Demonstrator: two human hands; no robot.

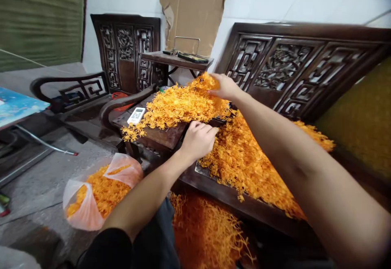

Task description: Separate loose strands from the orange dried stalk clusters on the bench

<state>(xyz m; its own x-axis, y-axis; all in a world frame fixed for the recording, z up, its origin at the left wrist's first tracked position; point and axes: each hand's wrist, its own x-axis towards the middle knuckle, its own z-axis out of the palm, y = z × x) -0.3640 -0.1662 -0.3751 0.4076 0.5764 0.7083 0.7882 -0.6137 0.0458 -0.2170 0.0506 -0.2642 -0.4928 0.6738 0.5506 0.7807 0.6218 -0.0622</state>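
Note:
A heap of small orange branching pieces (180, 104), plastic-looking, covers the dark wooden side table (161, 136). At its upper right my right hand (225, 86) has its fingers curled around a clump of these pieces; the fingertips are partly hidden. Lower down, by the table's front corner, my left hand (200, 138) is closed with its fingers bent under, and I cannot make out what is in it. Just right of it a larger orange heap (253, 155) spreads over the seat of a dark wooden bench (220, 185).
A white remote-like device (136, 115) lies at the side table's left. On the floor stands a plastic bag (88, 212) filled with orange pieces. More orange pieces (214, 228) sit low in front of me. Carved chair backs (128, 49) and cardboard (195, 12) stand behind.

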